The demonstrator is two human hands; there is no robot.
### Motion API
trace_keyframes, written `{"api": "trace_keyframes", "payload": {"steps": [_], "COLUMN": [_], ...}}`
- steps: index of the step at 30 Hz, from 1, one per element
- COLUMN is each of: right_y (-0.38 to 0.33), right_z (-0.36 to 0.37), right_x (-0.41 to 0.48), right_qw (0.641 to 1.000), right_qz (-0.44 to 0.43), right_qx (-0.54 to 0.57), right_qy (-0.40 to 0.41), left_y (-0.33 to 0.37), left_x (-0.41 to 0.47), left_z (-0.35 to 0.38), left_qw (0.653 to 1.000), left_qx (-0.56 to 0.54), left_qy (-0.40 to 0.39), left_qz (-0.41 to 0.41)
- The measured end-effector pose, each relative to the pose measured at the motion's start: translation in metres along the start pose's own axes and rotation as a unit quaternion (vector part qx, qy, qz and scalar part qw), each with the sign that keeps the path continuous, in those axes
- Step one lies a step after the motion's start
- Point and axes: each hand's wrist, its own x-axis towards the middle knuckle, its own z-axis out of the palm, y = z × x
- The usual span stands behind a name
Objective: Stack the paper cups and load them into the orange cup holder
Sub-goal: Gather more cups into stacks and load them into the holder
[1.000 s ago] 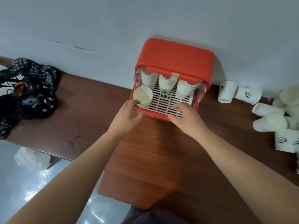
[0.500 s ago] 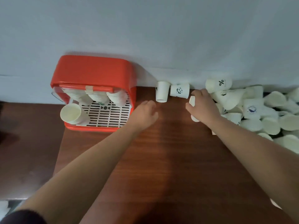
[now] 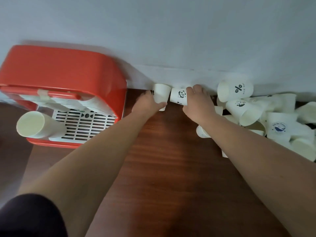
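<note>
The orange cup holder [image 3: 65, 71] stands at the left against the wall, with stacks of white cups hanging inside and one stack [image 3: 35, 124] sticking out at its front left. Two white paper cups sit by the wall in the middle. My left hand [image 3: 147, 104] is closed around the left cup [image 3: 160, 94], which stands upside down. My right hand [image 3: 199, 103] grips the panda-print cup [image 3: 178, 96], which lies on its side. The two cups almost touch.
A heap of loose white paper cups [image 3: 266, 115] fills the right side of the brown wooden table [image 3: 171, 168], some with printed logos. One cup [image 3: 202, 132] lies partly under my right forearm. A grey wall runs along the back.
Both hands left the holder and moved right and forward to the two cups by the wall, closing on them. My view shifted right, away from the black bag.
</note>
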Motion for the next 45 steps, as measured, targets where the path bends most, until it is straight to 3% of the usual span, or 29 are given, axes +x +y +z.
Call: {"api": "trace_keyframes", "payload": {"steps": [4, 7, 21, 25, 30, 34, 40, 45], "right_y": [-0.002, -0.009, -0.114, -0.166, -0.24, -0.286, -0.315, -0.324], "right_z": [0.004, -0.001, -0.093, -0.095, -0.093, -0.091, -0.091, -0.085], "right_x": [-0.001, -0.009, -0.136, -0.167, -0.177, -0.173, -0.156, -0.148], "right_qw": [0.998, 0.998, 0.97, 0.956, 0.95, 0.936, 0.92, 0.908], "right_qz": [-0.043, -0.03, 0.034, 0.043, -0.013, -0.024, 0.06, 0.057], "right_qx": [-0.042, -0.037, 0.242, 0.292, 0.311, 0.351, 0.385, 0.412], "right_qy": [0.016, 0.03, 0.006, -0.001, -0.006, 0.027, 0.05, 0.048], "left_y": [-0.005, -0.01, -0.075, -0.113, -0.16, -0.199, -0.258, -0.263], "left_x": [-0.008, -0.032, -0.199, -0.239, -0.265, -0.267, -0.234, -0.198], "left_z": [-0.001, -0.009, -0.088, -0.113, -0.16, -0.2, -0.25, -0.264], "left_qw": [0.999, 0.994, 0.951, 0.947, 0.931, 0.931, 0.926, 0.944], "left_qx": [-0.045, -0.103, -0.292, -0.312, -0.364, -0.359, -0.343, -0.287], "left_qy": [-0.001, 0.014, -0.047, -0.015, 0.018, 0.069, 0.154, 0.158], "left_qz": [-0.002, -0.026, 0.09, 0.079, 0.036, 0.015, -0.003, 0.031]}}
